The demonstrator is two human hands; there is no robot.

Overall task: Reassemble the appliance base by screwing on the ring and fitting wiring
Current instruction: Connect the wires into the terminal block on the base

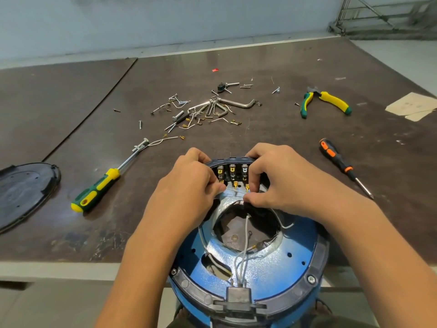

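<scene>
Appliance base (272, 263), lower ctr. L hand (189, 185), R hand (279, 176) — fingers curled, each pinching one of brass connectors (247, 187). Terminal block (233, 170) just up-frame of both grips, equidistant.

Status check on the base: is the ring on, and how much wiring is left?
Done: the black plastic ring sits on the blue round appliance base, screw heads showing on both sides. In hand: left hand and right hand pinch the brass wire terminals at the far black housing. Remaining: white wires lie loose across the opening; the black oval cover waits on the table.
</scene>
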